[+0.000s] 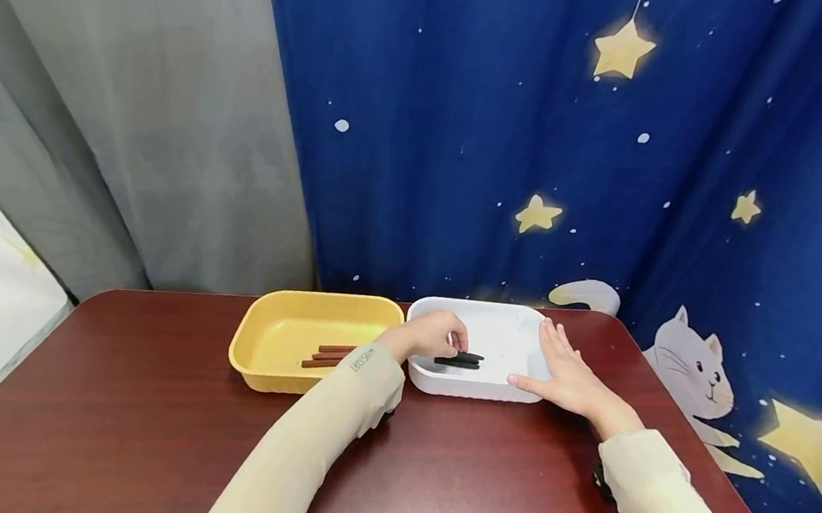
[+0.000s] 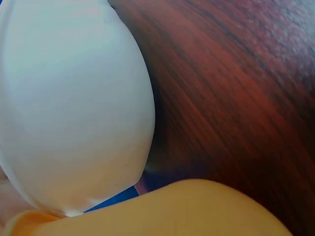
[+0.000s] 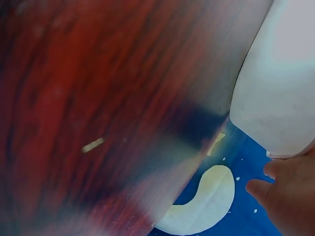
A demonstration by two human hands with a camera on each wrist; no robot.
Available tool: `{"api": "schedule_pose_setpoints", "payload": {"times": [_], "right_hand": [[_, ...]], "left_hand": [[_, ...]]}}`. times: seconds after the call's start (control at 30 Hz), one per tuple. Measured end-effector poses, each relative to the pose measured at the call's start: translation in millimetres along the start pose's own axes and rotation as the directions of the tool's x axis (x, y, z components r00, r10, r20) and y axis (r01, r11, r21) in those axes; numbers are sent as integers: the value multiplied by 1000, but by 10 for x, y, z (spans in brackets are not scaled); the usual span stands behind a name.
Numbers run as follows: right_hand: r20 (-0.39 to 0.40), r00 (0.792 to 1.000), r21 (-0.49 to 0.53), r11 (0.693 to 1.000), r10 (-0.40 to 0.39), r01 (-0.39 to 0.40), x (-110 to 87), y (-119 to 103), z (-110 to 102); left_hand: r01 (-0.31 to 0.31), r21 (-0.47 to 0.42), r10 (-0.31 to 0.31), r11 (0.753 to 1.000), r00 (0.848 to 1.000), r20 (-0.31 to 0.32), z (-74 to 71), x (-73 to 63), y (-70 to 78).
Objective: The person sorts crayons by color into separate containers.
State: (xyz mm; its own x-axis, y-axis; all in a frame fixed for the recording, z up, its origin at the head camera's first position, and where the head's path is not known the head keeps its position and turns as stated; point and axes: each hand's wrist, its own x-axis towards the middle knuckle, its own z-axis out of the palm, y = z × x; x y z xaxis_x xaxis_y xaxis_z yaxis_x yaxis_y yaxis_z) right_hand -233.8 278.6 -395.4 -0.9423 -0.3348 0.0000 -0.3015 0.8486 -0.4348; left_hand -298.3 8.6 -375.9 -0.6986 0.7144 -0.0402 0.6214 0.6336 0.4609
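In the head view my left hand (image 1: 434,334) reaches over the near left side of a white bin (image 1: 468,390). Its curled fingers pinch at a slim black stick (image 1: 474,356), pen-like in shape, low in the bin. Another black stick (image 1: 461,365) lies just below it; the fingers partly hide their left ends. My right hand (image 1: 569,378) rests on the bin's right end with straight, spread fingers, the thumb at the near rim. In the right wrist view part of the right hand (image 3: 288,196) shows against the white bin (image 3: 280,83).
Left of the white bin stands a yellow bin (image 1: 270,382) holding several reddish-brown sticks (image 1: 329,356), partly covered by the left sleeve (image 1: 334,416). Both bins sit near the far edge of a dark red wooden table (image 1: 141,395). Behind hangs a blue curtain (image 1: 428,166).
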Motion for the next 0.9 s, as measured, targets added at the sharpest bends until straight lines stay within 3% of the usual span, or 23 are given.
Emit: {"api": "schedule_pose_setpoints", "payload": {"times": [0.3,0.43,0.53,0.67,0.8,0.9], "right_hand": [[7,1000,1,1000,19,-19,-18,46,65],[-6,1000,-4,1000,7,-8,15,56,44],[-10,1000,-6,1000,2,-2,30,65,34],[6,1000,-4,1000,3,-3,21,85,22],[4,1000,-13,1000,0,1,1,104,-32],[-4,1000,-15,1000,-15,15,4,110,-84]], "left_hand": [[78,45,-79,996,997,8,129,66,-27],[67,42,-66,997,998,-13,105,73,-20],[22,63,-20,998,1000,-20,43,11,41],[-89,125,97,988,993,-63,-87,-206,224],[-184,216,217,959,966,-142,-286,-574,432],[-198,275,259,941,943,-210,-442,-907,474]]}}
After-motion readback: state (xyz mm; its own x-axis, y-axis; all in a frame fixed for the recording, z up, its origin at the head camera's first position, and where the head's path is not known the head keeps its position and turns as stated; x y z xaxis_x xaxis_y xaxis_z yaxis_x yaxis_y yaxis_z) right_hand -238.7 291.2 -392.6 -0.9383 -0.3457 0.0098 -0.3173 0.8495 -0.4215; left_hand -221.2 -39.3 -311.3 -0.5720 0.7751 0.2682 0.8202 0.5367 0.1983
